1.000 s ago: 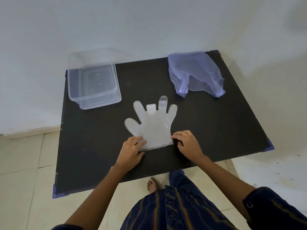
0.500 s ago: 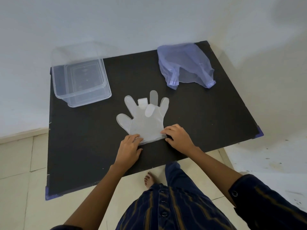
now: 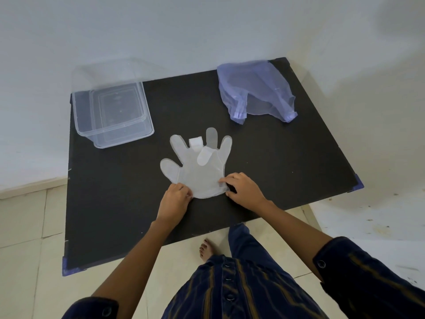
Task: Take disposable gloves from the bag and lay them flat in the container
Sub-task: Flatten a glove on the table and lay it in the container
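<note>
Since a second ago, one finger of the glove (image 3: pixel 195 173) folded back. Left hand (image 3: pixel 173 201) and right hand (image 3: pixel 243 188) pinch its cuff corners on the tabletop (image 3: pixel 287 157). Best: unfold finger, lift evenly, carry taut to container (image 3: pixel 112 116); bag (image 3: pixel 253 93) stays far right.

No readable text, label, brand, number or sign is to be seen anywhere; faint moulded marks are visible in the base of the clear container (image 3: pixel 110 113), at the far left of the black table (image 3: pixel 287 162), but they cannot be made out as letters or digits
</note>
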